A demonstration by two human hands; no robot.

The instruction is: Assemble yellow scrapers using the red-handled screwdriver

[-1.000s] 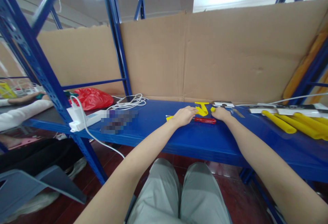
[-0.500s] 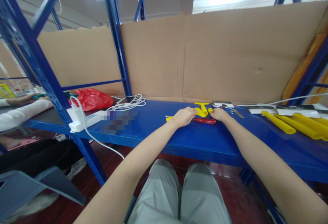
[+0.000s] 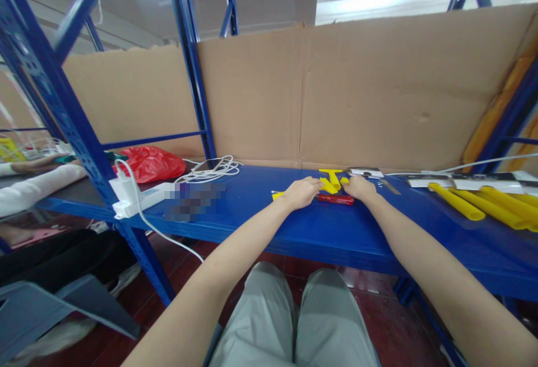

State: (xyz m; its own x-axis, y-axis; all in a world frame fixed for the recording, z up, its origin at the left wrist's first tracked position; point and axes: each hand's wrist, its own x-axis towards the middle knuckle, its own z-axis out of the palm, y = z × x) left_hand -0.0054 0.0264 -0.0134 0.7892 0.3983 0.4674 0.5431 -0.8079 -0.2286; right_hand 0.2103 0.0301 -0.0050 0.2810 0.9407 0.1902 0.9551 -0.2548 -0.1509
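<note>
My left hand point(image 3: 303, 192) is closed on a yellow plastic part point(image 3: 328, 186) that sticks out to the right of its fingers. My right hand point(image 3: 359, 187) pinches a small yellow piece point(image 3: 344, 181), most of it hidden by the fingers. A narrow gap separates the two yellow pieces. Just behind them lies a yellow T-shaped part point(image 3: 331, 171). In front, between the hands, rests a red screwdriver handle point(image 3: 336, 199). Another yellow bit point(image 3: 276, 194) shows at the left wrist, mostly covered.
Yellow tubes point(image 3: 487, 207) lie on the right of the blue shelf point(image 3: 247, 204). Small metal parts and a metal strip point(image 3: 390, 187) are beside my right hand. Left are a white power strip point(image 3: 147, 199), coiled cable point(image 3: 214, 170) and red bag point(image 3: 153, 164). Cardboard point(image 3: 378, 92) stands behind.
The yellow part at my left hand has tilted a little and its right end sits slightly differently. Both hands stay in nearly the same place.
</note>
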